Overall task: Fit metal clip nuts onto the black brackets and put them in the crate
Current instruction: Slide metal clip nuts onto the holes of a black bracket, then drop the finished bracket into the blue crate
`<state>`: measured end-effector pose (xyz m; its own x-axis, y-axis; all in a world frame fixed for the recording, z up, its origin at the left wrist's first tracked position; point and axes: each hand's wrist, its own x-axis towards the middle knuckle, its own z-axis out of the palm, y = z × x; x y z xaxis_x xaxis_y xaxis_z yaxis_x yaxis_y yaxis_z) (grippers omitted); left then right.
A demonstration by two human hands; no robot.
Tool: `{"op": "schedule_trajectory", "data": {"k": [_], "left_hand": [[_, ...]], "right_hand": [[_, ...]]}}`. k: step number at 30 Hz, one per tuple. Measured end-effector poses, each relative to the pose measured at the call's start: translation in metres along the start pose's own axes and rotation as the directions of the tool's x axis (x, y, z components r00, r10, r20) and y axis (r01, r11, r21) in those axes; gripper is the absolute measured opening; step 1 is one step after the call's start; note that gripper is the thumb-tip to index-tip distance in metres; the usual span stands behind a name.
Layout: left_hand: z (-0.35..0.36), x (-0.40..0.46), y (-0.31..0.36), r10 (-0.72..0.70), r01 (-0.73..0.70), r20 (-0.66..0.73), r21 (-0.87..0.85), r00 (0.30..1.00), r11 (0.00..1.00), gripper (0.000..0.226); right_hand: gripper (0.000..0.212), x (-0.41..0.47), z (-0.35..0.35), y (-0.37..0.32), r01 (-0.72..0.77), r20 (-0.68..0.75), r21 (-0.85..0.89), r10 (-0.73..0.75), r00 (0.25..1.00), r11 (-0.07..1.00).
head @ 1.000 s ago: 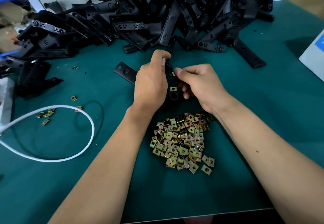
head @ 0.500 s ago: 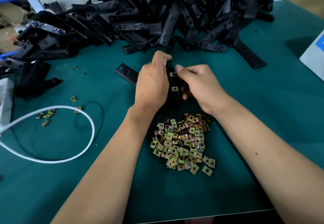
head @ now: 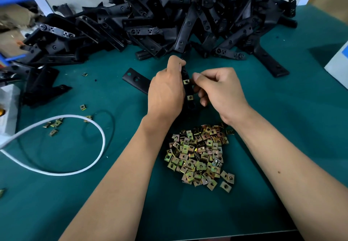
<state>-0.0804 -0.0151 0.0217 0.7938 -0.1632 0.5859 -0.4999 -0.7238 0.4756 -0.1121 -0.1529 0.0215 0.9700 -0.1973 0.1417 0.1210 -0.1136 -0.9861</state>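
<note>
My left hand (head: 166, 92) grips a black bracket (head: 136, 79) above the green table; one arm of it sticks out to the left, the other stands between my hands. Two brass clip nuts sit on that arm, the upper clip nut (head: 186, 82) and the lower clip nut (head: 190, 97). My right hand (head: 220, 90) has its fingers curled against the bracket's right side, thumb at the upper nut. A heap of loose clip nuts (head: 199, 156) lies just below my hands. No crate is in view.
A big pile of black brackets (head: 169, 24) fills the back of the table. A white cable (head: 75, 146) loops at the left, with a few stray clip nuts (head: 54, 125) near it. A white box (head: 339, 61) stands at the right edge.
Both hands and the bracket have shifted slightly up and away. My right thumb has eased back from the upper clip nut, which now shows seated on the bracket.
</note>
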Motion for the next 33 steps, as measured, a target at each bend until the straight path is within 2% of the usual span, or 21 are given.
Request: {"op": "schedule_trajectory", "data": {"k": [4, 11, 16, 20, 24, 27, 29, 31, 33], "left_hand": [[0.000, 0.000, 0.005, -0.032, 0.033, -0.011, 0.030, 0.999, 0.999, 0.025], [-0.003, 0.000, 0.008, 0.008, -0.013, 0.050, 0.110, 0.999, 0.994, 0.028], [-0.004, 0.006, 0.023, 0.016, -0.014, -0.009, 0.161, 1.000, 0.987, 0.029], [0.005, 0.009, 0.064, 0.132, -0.141, 0.089, 0.102, 0.987, 0.985, 0.021], [0.025, 0.005, 0.139, 0.292, -0.289, 0.163, -0.043, 0.942, 0.956, 0.016], [0.047, -0.005, 0.203, 0.403, -0.368, 0.232, -0.180, 0.885, 0.912, 0.017], [0.062, -0.021, 0.252, 0.508, -0.450, 0.256, -0.255, 0.822, 0.856, 0.023], [0.076, -0.046, 0.303, 0.673, -0.613, 0.209, -0.289, 0.709, 0.736, 0.029], [0.091, -0.075, 0.348, 0.827, -0.752, 0.166, -0.351, 0.537, 0.558, 0.030]], "right_hand": [[0.028, -0.001, 0.001, 0.001, -0.011, 0.018, 0.024, 0.010, 1.000, 1.000], [0.037, 0.000, 0.001, 0.003, -0.038, 0.006, -0.038, 0.038, 0.999, 0.999], [0.041, -0.006, -0.004, -0.007, -0.110, -0.024, 0.002, 0.110, 0.994, 0.994], [0.035, -0.016, -0.035, -0.019, -0.178, 0.003, 0.236, 0.183, 0.983, 0.955], [0.047, -0.040, -0.098, -0.029, -0.261, 0.013, 0.546, 0.304, 0.953, 0.796], [0.063, -0.077, -0.156, -0.029, -0.159, -0.095, 0.688, 0.305, 0.948, 0.708], [0.061, -0.113, -0.198, -0.026, -0.012, -0.229, 0.753, 0.280, 0.932, 0.658], [0.056, -0.158, -0.240, -0.020, 0.147, -0.372, 0.768, 0.249, 0.894, 0.623], [0.054, -0.205, -0.276, -0.012, 0.291, -0.498, 0.752, 0.222, 0.838, 0.591]]}}
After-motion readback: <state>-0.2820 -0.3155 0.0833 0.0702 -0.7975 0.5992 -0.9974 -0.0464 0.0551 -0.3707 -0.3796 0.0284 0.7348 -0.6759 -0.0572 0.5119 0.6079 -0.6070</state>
